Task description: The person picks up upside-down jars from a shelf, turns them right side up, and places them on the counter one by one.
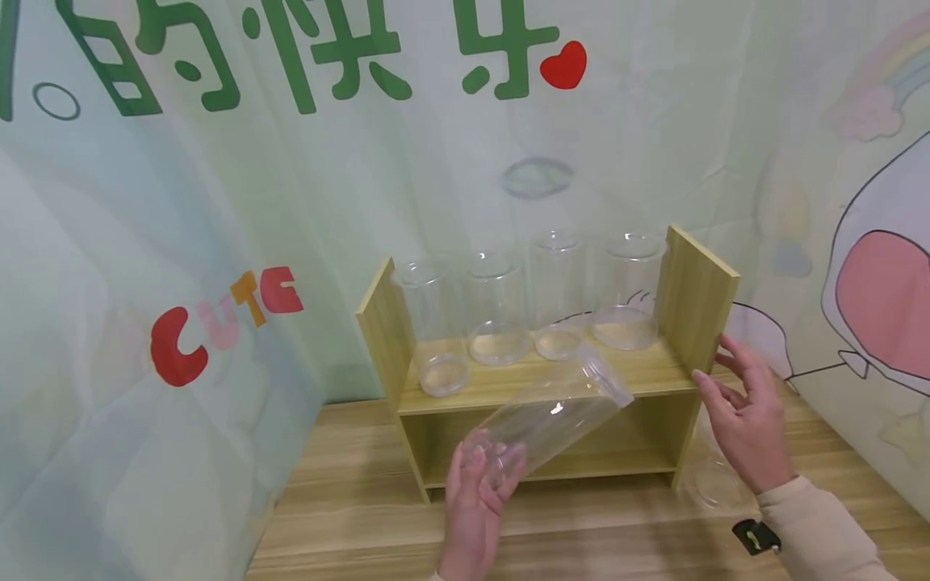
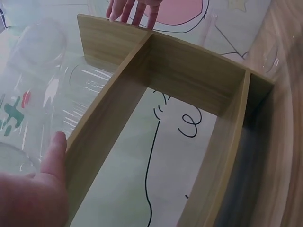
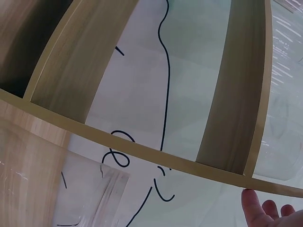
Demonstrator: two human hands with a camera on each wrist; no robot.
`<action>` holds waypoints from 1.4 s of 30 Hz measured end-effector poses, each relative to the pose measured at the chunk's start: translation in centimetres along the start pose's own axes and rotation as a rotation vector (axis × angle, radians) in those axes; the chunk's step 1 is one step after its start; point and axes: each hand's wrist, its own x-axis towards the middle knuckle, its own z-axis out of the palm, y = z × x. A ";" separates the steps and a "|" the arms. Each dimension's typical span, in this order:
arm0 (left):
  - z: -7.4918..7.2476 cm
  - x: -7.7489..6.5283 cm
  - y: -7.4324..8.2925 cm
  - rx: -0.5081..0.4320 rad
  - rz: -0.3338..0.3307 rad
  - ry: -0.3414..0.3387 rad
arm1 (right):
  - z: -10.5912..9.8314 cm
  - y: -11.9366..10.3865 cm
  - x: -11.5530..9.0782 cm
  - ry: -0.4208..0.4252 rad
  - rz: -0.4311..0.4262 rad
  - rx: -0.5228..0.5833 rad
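Observation:
My left hand (image 1: 475, 492) holds a clear cylindrical jar (image 1: 555, 411) near its lower end. The jar tilts, its ringed far end pointing up and right, overlapping the front of a small wooden shelf (image 1: 508, 395) in the head view. In the left wrist view, the thumb (image 2: 54, 163) lies along the clear wall of the jar (image 2: 35, 90). My right hand (image 1: 748, 415) is at the shelf's right side panel (image 1: 697, 298), fingertips at its outer face and nothing in its grasp. In the right wrist view, a fingertip (image 3: 249, 198) meets the panel's edge.
Several clear jars, among them a left one (image 1: 436, 331) and a right one (image 1: 628, 294), stand on the upper board. Another clear jar (image 1: 715, 482) stands on the wooden table (image 1: 341, 500), right of the shelf. Printed cloth (image 1: 349, 186) hangs behind and beside it.

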 end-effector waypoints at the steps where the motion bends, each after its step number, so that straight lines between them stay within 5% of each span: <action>1: 0.0 -0.1 -0.1 -0.013 -0.012 0.003 | 0.0 0.0 0.0 -0.002 0.000 0.002; 10: -0.3 -0.6 -1.9 -0.118 -0.084 -0.044 | 0.0 0.1 -0.1 -0.003 -0.011 -0.002; 20: -0.2 -1.7 -3.9 -0.130 -0.282 0.023 | 0.2 0.2 -0.3 -0.028 -0.009 -0.015; 35: -0.9 -2.3 -7.6 -0.245 -0.414 -0.074 | 0.3 0.3 -1.0 -0.027 -0.055 0.016; 42: -0.7 -2.5 -8.7 -0.256 -0.488 -0.027 | 0.3 -1.0 -2.3 -0.003 0.041 0.103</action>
